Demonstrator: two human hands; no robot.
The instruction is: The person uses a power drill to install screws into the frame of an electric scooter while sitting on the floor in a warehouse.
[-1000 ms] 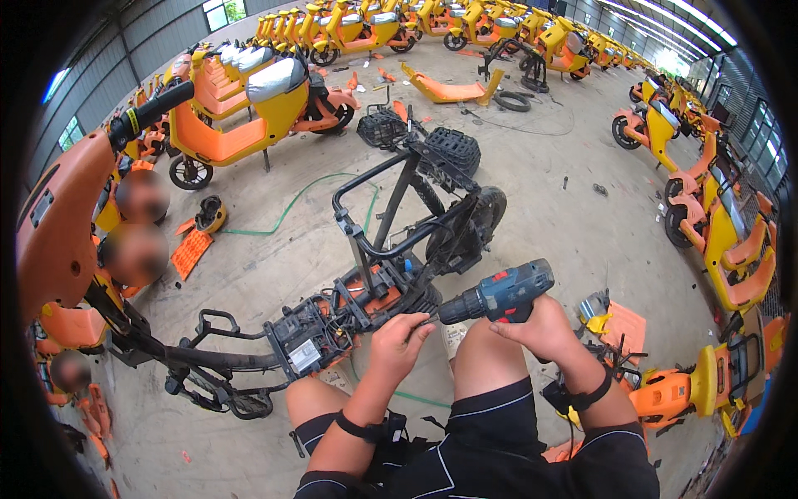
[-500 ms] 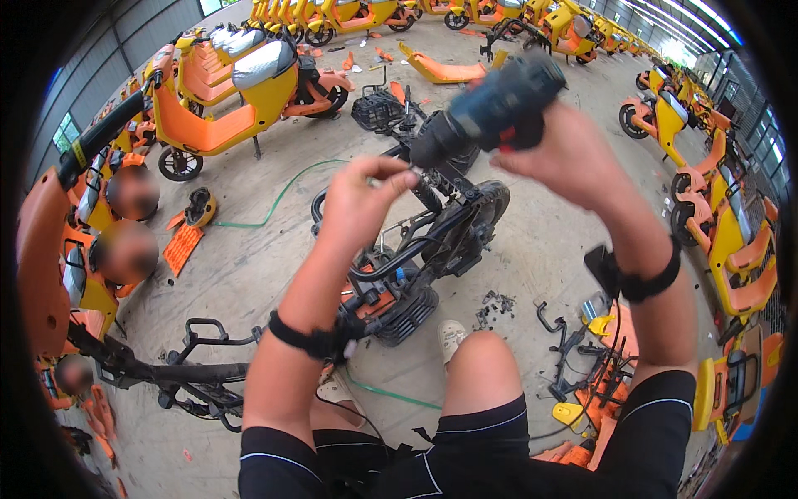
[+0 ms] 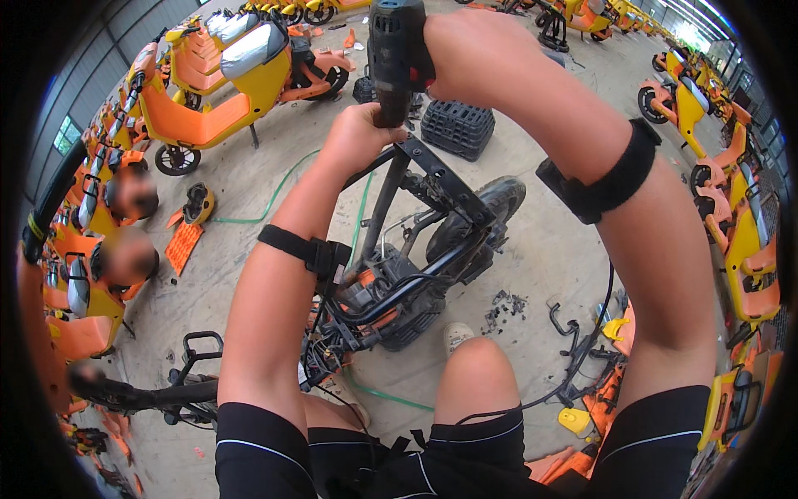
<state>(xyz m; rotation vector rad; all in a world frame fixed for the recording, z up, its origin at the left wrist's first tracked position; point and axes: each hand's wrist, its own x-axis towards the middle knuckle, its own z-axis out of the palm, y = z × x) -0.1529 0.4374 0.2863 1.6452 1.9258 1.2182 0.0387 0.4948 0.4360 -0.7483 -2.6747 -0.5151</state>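
Note:
My right hand (image 3: 474, 54) is wrapped round the grip of a dark cordless drill (image 3: 397, 58), held nose down at the top middle. My left hand (image 3: 366, 137) is closed at the drill's nose, just above the upper end of a stripped black scooter frame (image 3: 445, 187); its fingertips are partly hidden, and what they pinch does not show. Below, the frame still carries its rear wheel (image 3: 507, 204) and a loose bundle of wires (image 3: 324, 349). Both forearms wear black straps, with a cable trailing from them.
A black plastic crate (image 3: 457, 129) stands behind the frame. Small dark parts (image 3: 505, 312) lie scattered by my foot, with orange panels (image 3: 607, 403) and a bent black bracket (image 3: 569, 341) at right. A yellow helmet (image 3: 198, 204) and a green strap (image 3: 274, 200) lie left. Yellow-orange scooters (image 3: 216, 91) line the sides.
The drill has swung from a slant to upright, nose down, and moved left with my right hand. My left hand has risen slightly with it, staying at the nose. The black crate has come into sight.

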